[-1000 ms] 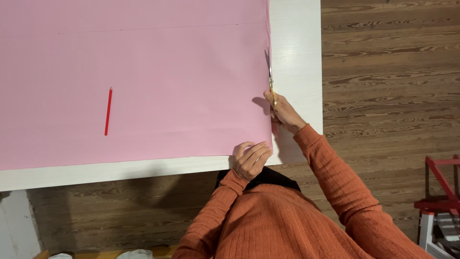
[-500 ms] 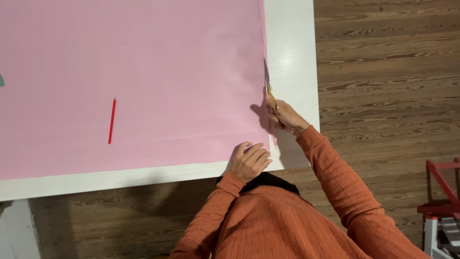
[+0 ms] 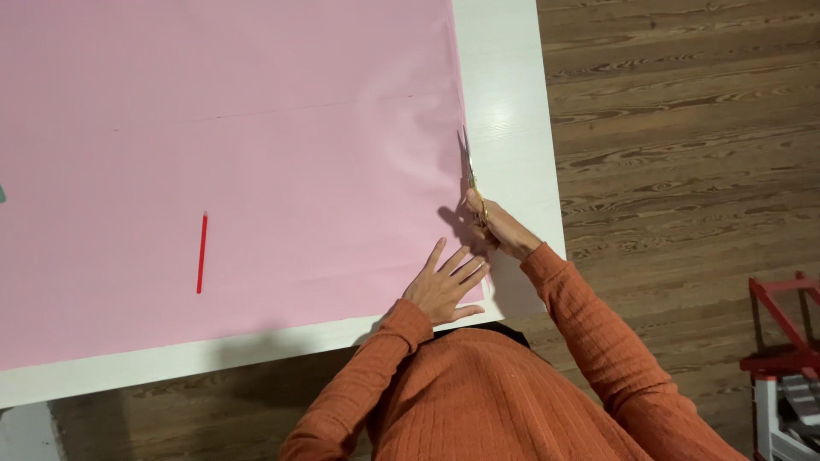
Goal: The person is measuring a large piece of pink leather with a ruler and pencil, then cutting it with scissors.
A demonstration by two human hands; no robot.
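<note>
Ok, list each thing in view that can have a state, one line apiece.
pink paper sheet: spread flat on the table, creased across, scissors at its right edge
scissors: in the right hand's grip, blades along the paper's right edge
right hand: closed around the scissor handles
left hand: open, fingers spread, pressed flat on the paper
red pencil: lying loose on the paper
white table: mostly covered by the paper

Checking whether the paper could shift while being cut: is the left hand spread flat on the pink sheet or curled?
Spread flat. The left hand lies palm down, fingers fanned, on the pink sheet beside the scissors.
</note>
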